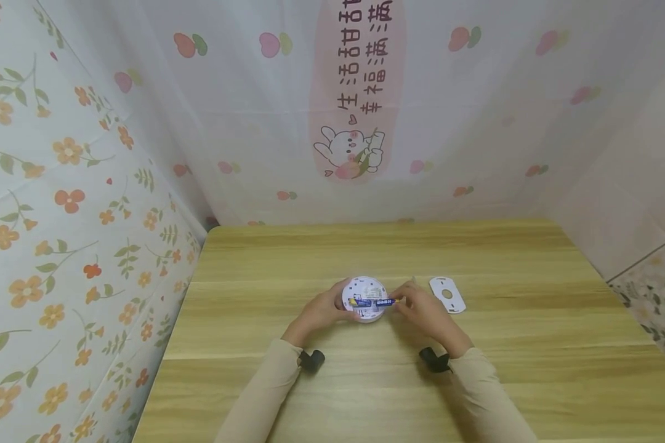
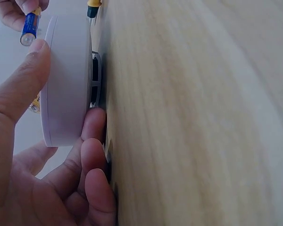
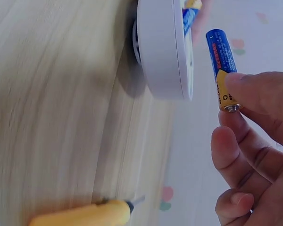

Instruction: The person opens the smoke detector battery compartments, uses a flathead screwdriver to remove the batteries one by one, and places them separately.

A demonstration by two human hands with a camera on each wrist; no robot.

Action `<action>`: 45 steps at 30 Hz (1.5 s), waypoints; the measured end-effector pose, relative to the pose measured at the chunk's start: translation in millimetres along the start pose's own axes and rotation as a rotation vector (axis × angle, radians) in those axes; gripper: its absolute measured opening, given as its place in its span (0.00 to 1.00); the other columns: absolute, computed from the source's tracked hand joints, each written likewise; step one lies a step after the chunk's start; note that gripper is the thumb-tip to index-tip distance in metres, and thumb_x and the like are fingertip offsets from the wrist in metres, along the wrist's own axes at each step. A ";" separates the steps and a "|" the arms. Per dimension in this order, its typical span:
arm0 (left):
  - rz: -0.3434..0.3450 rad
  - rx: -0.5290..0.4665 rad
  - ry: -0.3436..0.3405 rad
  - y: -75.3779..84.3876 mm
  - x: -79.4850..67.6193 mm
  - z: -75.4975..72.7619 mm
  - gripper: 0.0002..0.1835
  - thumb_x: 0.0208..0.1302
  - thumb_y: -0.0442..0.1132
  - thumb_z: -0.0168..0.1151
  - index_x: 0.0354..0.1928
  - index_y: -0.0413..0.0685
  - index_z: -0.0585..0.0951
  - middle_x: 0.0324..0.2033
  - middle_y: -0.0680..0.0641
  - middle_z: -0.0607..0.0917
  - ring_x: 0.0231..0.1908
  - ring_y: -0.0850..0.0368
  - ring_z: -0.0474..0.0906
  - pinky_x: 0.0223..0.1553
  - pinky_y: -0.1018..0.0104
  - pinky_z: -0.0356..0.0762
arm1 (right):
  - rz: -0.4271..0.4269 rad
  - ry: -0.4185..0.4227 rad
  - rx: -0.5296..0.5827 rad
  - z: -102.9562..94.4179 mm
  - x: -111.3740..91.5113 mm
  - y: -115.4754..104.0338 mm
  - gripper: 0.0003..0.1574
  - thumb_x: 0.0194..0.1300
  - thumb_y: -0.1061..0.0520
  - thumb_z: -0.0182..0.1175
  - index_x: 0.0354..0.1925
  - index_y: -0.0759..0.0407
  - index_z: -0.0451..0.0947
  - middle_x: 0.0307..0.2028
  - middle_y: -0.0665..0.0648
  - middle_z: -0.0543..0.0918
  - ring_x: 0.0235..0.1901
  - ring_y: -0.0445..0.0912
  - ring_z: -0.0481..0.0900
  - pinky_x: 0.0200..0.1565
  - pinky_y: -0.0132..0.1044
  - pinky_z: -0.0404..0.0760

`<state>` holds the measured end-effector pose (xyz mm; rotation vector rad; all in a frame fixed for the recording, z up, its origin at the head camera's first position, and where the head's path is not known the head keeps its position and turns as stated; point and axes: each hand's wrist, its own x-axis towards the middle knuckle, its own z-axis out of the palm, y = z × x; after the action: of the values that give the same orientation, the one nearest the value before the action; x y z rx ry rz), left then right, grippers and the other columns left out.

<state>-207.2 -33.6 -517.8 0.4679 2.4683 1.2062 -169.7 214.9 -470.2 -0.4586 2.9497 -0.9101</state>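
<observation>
A round white device (image 1: 360,287), like a smoke alarm, is tilted with its back toward the head camera. My left hand (image 1: 322,307) grips its rim, thumb on the upper edge and fingers beneath in the left wrist view. One blue and yellow battery (image 3: 190,18) sits at the device's back. My right hand (image 1: 421,309) pinches a second blue and yellow battery (image 3: 221,66) by its button end, between thumb and fingers. In the head view this battery overlaps the device's right side; in the right wrist view a gap shows between them.
A flat white mounting plate (image 1: 452,303) with a central hole lies on the wooden table (image 1: 288,258), right of my right hand. A yellow-handled screwdriver (image 3: 92,214) lies near that hand, largely hidden in the head view. Patterned curtains (image 1: 244,123) hang behind and at the left.
</observation>
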 end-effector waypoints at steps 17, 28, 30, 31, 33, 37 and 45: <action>-0.005 0.005 -0.008 2.3 -0.7 -1.3 0.52 0.50 0.55 0.73 0.75 0.57 0.56 0.27 0.52 0.77 0.31 0.59 0.72 0.43 0.62 0.70 | 0.002 0.100 -0.028 -22.9 -20.2 37.1 0.09 0.62 0.66 0.62 0.43 0.63 0.82 0.36 0.56 0.80 0.30 0.42 0.71 0.27 0.30 0.68; -0.016 -0.001 0.000 1.3 -0.6 0.4 0.52 0.50 0.55 0.73 0.75 0.59 0.56 0.57 0.42 0.80 0.55 0.46 0.75 0.61 0.45 0.68 | 0.057 0.116 -0.020 -28.5 -32.9 59.3 0.08 0.60 0.68 0.61 0.40 0.65 0.83 0.37 0.60 0.81 0.31 0.44 0.71 0.29 0.31 0.69; -0.021 -0.008 -0.001 0.9 -1.1 0.6 0.51 0.50 0.55 0.73 0.75 0.60 0.56 0.64 0.42 0.74 0.61 0.42 0.72 0.64 0.42 0.64 | 0.075 0.111 -0.023 -29.0 -35.6 62.8 0.09 0.60 0.68 0.61 0.40 0.65 0.82 0.39 0.62 0.81 0.31 0.45 0.71 0.29 0.32 0.69; -0.022 -0.013 -0.004 1.1 -1.4 0.5 0.51 0.50 0.55 0.73 0.75 0.61 0.56 0.65 0.42 0.73 0.62 0.41 0.71 0.65 0.42 0.63 | 0.084 0.108 -0.023 -29.0 -37.0 64.6 0.09 0.60 0.68 0.61 0.40 0.66 0.82 0.40 0.63 0.81 0.31 0.45 0.71 0.29 0.33 0.69; -0.018 -0.016 -0.006 1.0 -1.7 0.5 0.52 0.50 0.55 0.73 0.75 0.60 0.56 0.66 0.42 0.72 0.63 0.41 0.70 0.65 0.41 0.63 | 0.104 0.100 -0.024 -28.5 -39.2 68.8 0.09 0.61 0.68 0.60 0.40 0.67 0.82 0.41 0.66 0.81 0.31 0.46 0.72 0.31 0.34 0.70; -0.019 -0.023 -0.006 1.7 -2.2 0.3 0.52 0.50 0.55 0.73 0.75 0.60 0.56 0.65 0.41 0.74 0.61 0.42 0.72 0.63 0.41 0.65 | 0.121 0.096 -0.013 -27.8 -42.7 76.5 0.08 0.60 0.68 0.60 0.40 0.68 0.82 0.40 0.67 0.81 0.32 0.48 0.73 0.33 0.36 0.71; -0.026 -0.020 -0.008 2.1 -1.6 -0.2 0.52 0.49 0.56 0.73 0.75 0.59 0.57 0.38 0.46 0.82 0.41 0.53 0.75 0.52 0.51 0.72 | 0.130 0.102 -0.009 -25.1 -48.3 91.3 0.08 0.58 0.70 0.60 0.37 0.69 0.82 0.37 0.68 0.82 0.34 0.52 0.77 0.37 0.44 0.76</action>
<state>-205.5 -33.2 -515.7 0.4333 2.4461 1.2148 -150.9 314.1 -503.2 -0.2228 3.0326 -0.9332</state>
